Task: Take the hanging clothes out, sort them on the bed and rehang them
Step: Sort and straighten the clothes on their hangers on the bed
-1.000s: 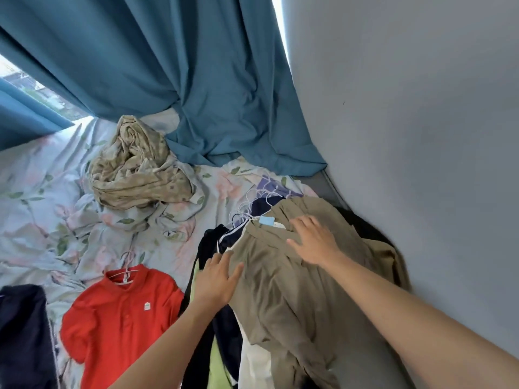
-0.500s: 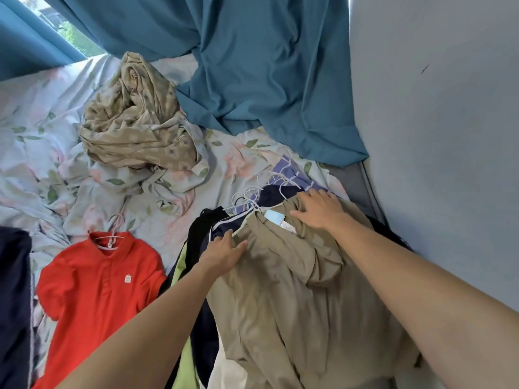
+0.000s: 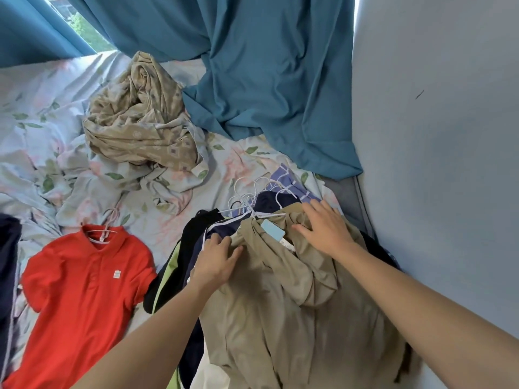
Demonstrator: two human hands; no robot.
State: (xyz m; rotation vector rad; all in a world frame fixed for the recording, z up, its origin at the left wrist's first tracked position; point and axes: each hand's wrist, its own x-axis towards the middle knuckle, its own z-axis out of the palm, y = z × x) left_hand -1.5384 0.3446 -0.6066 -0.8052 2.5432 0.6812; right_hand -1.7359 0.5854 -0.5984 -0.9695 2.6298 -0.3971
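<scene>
Clothes in a stack [image 3: 196,265] lie on the bed [image 3: 42,113] next to the pale grey wall [image 3: 435,136], each on a white wire hanger, the hooks [image 3: 247,197] bunched together at the far end. Topmost is a khaki cotton shirt [image 3: 280,318] with a light blue paper tag [image 3: 273,231] at its collar; beneath it show navy, black, lime-green and white garments, and a lilac checked one [image 3: 289,182] at the far end. The left hand [image 3: 216,261] rests on the khaki shirt's near shoulder, fingers loosely bent on the cloth; whether it pinches the fabric cannot be told. The right hand [image 3: 323,230] lies flat with spread fingers on the collar area beside the tag. To the left, apart from the stack, a red short-sleeved polo shirt [image 3: 84,290] lies spread on its own hanger. A dark navy garment [image 3: 7,262] shows at the left edge. Farther off sits a crumpled beige patterned cloth [image 3: 140,122] on the floral bedsheet, and teal curtains [image 3: 266,66] drape onto the bed.
</scene>
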